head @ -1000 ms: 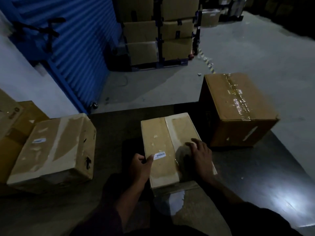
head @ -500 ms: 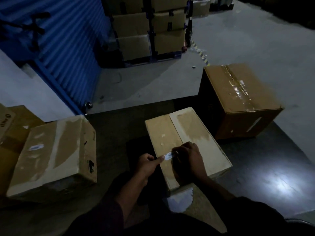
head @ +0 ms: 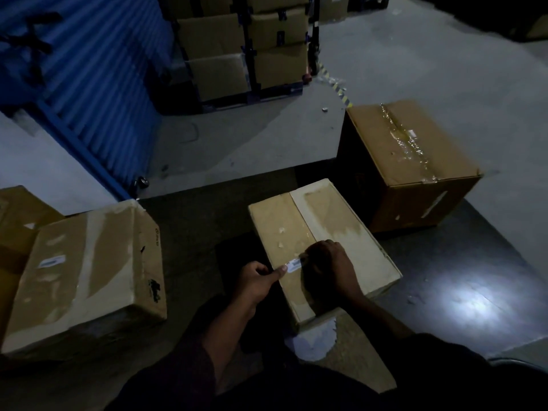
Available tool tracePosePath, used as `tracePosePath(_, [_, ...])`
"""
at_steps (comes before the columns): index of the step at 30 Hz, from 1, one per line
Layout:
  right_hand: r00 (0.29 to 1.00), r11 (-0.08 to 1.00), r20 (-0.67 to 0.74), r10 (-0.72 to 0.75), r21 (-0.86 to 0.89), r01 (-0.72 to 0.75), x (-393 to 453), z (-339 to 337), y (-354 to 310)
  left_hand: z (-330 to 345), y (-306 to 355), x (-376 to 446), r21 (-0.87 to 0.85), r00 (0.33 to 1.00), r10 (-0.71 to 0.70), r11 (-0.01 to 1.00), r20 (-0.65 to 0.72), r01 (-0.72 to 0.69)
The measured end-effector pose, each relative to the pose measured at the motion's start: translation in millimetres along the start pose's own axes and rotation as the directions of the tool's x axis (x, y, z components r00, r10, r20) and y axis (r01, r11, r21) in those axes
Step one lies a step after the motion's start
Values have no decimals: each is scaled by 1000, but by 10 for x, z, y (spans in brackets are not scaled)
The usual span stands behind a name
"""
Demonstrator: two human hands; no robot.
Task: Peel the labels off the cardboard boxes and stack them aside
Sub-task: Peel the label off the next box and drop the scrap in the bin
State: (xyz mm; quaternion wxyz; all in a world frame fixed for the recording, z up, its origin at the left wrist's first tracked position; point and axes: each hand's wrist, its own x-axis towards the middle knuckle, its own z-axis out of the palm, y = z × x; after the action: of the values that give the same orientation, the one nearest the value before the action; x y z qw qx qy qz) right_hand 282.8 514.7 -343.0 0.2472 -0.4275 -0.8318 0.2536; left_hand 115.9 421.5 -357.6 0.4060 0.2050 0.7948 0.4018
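Only blurred, unreadable print on white label (head: 294, 264), between both hands.

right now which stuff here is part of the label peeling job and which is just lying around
In the job:
- middle box
- its label, pinched by the right hand; the left hand presses its near end
- left box, white label still on
- right box

Just lying about:
- strapped stack at the back
- blue shutter
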Motion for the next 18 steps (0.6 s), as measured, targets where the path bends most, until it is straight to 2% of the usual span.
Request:
tracePosePath(2, [1000, 1000, -8, 12, -1, -12, 4, -4, -20, -14, 6, 1, -5, 1000, -2, 1000, 10, 2])
tracePosePath(5, [998, 996, 65, -2, -94, 8, 14, 5, -28, -23, -5, 1, -8, 1000, -16, 1000, 15, 16])
tracePosePath(8, [996, 989, 80, -33, -143, 44, 26, 32, 1, -20, -18, -7, -12, 1000, -20, 1000, 3, 20])
tracePosePath(15, [999, 1000, 51, 11, -29, -10, 22, 12, 49, 2, -20, -26, -30, 1000, -22, 999, -3, 22])
tracePosePath(18, [997, 999, 79, -26, -26, 28, 16, 0, 39, 7, -18, -33, -39, 1000, -17, 999, -7, 17])
